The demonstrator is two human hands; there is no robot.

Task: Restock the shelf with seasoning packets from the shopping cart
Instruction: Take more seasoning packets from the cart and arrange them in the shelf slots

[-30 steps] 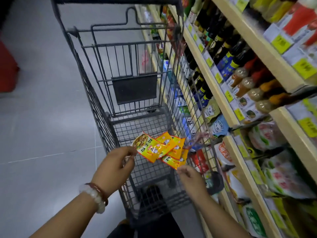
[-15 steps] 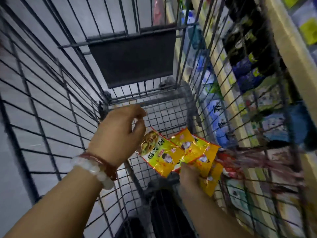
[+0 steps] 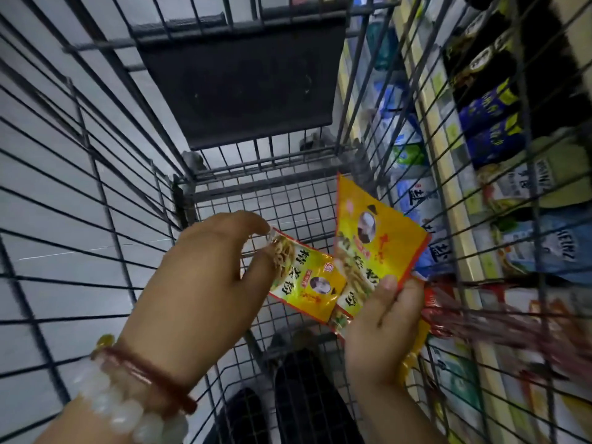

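Both my hands are inside the wire shopping cart (image 3: 96, 174), low over its mesh floor. My left hand (image 3: 205, 283) pinches the top corner of a yellow seasoning packet (image 3: 304, 283) between thumb and fingers. My right hand (image 3: 384, 318) grips the lower edge of another yellow seasoning packet (image 3: 374, 238), thumb on its face, and the packet stands tilted upward. More yellow packet edges (image 3: 413, 354) show under my right palm. The two packets overlap at the middle.
The cart's dark fold-down flap (image 3: 243, 84) stands at the far end. Through the right wire wall are shelves (image 3: 448, 174) with blue-white bags, dark bottles and pouches. A blurred red packet (image 3: 480, 318) lies at the right wall. The floor on the left is grey tile.
The camera has dropped deeper into the cart. The fan of packets has come apart: my right hand now lifts one packet upright while my left hand keeps its pinch on the other.
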